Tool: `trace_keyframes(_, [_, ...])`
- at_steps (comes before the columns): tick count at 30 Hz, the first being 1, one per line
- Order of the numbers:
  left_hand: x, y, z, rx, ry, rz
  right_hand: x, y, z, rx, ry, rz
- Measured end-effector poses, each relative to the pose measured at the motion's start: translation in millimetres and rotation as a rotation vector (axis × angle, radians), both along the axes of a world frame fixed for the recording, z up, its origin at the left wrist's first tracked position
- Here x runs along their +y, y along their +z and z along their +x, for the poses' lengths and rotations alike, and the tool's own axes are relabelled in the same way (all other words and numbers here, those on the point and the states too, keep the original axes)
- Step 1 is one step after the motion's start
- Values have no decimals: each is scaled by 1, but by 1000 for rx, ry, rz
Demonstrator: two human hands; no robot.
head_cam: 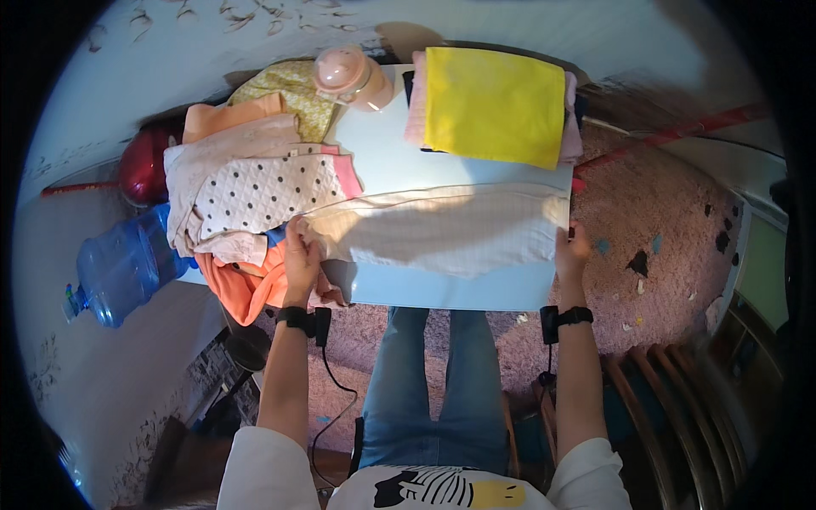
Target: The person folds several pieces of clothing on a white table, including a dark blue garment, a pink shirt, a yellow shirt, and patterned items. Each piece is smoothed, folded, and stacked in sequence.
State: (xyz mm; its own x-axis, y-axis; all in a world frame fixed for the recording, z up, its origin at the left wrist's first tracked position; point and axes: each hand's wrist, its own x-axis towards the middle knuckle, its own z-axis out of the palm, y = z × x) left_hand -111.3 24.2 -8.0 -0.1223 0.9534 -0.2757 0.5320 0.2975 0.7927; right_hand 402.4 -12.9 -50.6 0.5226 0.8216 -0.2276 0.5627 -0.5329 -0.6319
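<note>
A pale, thin striped garment (440, 229) lies stretched lengthwise across the table (440, 287), folded into a long strip; its kind I cannot tell. My left hand (301, 261) grips its left end beside the heap of clothes. At the table's right edge, my right hand (574, 250) pinches the other end, fingers curled. Close to my left hand are a white quilted garment with black dots and a pink cuff (274, 191) and an orange garment (245, 296). Shadow falls over part of the striped cloth.
A stack of folded cloth topped by a yellow piece (494, 105) sits at the back right. Left of it stands a pink lidded jar (354, 76). A blue water bottle (131, 264) and a red shiny object (148, 166) adjoin the left side. Wooden slats (663, 408) rise at lower right.
</note>
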Motion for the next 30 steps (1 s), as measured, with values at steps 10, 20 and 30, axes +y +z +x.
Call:
trace_keyframes(10, [-3,4,18,355,-247,16,21,10,19,-149,71,25])
trace_keyframes(20, [-9,7,21,565,-294,283,7,-42,40,274,-228,134])
trace_keyframes(30, [11,-30,2,-86,209,-134,27,-30,36,83,-166,-36])
